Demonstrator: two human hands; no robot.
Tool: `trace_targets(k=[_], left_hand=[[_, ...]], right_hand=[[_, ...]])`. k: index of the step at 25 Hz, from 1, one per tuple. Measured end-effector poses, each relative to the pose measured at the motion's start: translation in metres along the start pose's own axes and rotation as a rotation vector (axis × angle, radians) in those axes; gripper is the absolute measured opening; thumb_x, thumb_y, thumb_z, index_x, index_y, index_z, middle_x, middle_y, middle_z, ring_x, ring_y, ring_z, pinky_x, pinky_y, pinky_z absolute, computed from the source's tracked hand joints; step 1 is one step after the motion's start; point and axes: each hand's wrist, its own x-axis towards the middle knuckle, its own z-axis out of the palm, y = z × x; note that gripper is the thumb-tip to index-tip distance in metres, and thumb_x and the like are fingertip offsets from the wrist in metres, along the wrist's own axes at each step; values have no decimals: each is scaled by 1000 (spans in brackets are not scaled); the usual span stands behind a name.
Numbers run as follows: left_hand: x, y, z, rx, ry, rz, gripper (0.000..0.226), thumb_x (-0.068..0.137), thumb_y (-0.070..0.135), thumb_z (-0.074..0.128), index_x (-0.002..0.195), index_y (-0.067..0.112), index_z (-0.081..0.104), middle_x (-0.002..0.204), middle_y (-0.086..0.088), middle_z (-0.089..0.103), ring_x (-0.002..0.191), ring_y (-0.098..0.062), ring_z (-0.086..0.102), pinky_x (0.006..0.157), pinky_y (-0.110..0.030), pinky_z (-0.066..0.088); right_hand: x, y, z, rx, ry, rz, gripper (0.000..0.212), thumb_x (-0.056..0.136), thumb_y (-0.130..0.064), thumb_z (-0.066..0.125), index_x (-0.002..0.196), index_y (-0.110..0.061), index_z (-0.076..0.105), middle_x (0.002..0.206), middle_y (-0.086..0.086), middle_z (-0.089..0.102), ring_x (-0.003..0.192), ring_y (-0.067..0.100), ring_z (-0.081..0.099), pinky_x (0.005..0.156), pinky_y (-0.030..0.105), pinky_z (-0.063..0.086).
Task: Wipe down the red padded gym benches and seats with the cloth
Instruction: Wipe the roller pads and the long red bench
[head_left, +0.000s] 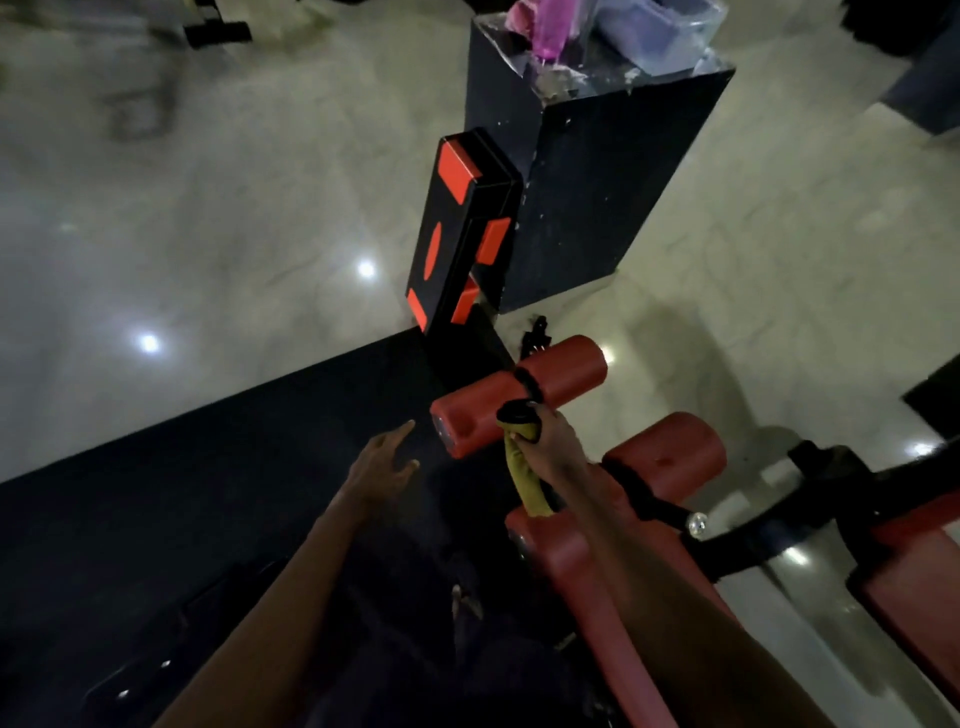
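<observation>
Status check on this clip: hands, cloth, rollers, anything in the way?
Right hand grips yellow cloth against far red roller pad. Left hand open, hovering over dark mat. Nothing blocking the roller.

This is looking like a gym — red foam roller pads (519, 395) are sitting on a black steel frame (810, 499), a black-and-orange step platform (457, 234) is leaning upright against a dark plinth (597, 171), and ceiling lights are glinting off the pale polished floor (208, 234) beside a black rubber mat (208, 493).
</observation>
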Motion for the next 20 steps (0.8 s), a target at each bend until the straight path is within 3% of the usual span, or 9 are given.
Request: trace_targets(k=[5, 7, 9, 14, 17, 20], left_hand=[[71, 3, 3, -10, -85, 18, 72, 94, 26, 65, 157, 21, 29, 153, -18, 37, 140, -33, 40, 116, -44, 34], [100, 1, 8, -34, -121, 4, 77, 88, 42, 60, 155, 14, 33, 151, -20, 40, 138, -35, 42, 113, -45, 37], [132, -11, 16, -12, -144, 9, 93, 76, 60, 42, 153, 10, 35, 149, -22, 41, 136, -38, 44, 109, -46, 40], [194, -32, 36, 39, -241, -22, 84, 86, 59, 34, 157, 14, 27, 158, -18, 30, 141, -38, 37, 110, -50, 37], [221, -49, 59, 66, -281, -25, 66, 102, 44, 41, 158, 17, 21, 162, -15, 24, 145, -37, 32, 113, -51, 33], [241, -65, 82, 63, -327, -43, 62, 105, 42, 38, 159, 19, 17, 165, -11, 17, 147, -35, 27, 116, -51, 28]], right_hand=[[67, -12, 29, -47, -76, 30, 66, 87, -33, 69, 146, -25, 41, 140, 10, 50, 126, 34, 53, 102, 50, 48], [93, -16, 41, -52, -70, 14, 65, 87, -30, 69, 146, -24, 42, 140, 10, 51, 126, 33, 53, 101, 50, 49], [118, -15, 53, -74, -48, 36, 66, 86, -29, 69, 146, -23, 42, 141, 10, 51, 126, 34, 54, 100, 52, 49], [169, 3, 80, -174, 13, 99, 68, 87, -30, 69, 148, -22, 40, 139, 12, 50, 120, 38, 55, 96, 55, 49], [193, 14, 97, -204, 12, 91, 68, 84, -27, 69, 146, -22, 43, 138, 13, 49, 116, 41, 55, 95, 55, 49], [213, 19, 121, -235, -36, 107, 65, 85, -30, 67, 145, -22, 45, 144, 14, 43, 122, 42, 49, 99, 56, 46]])
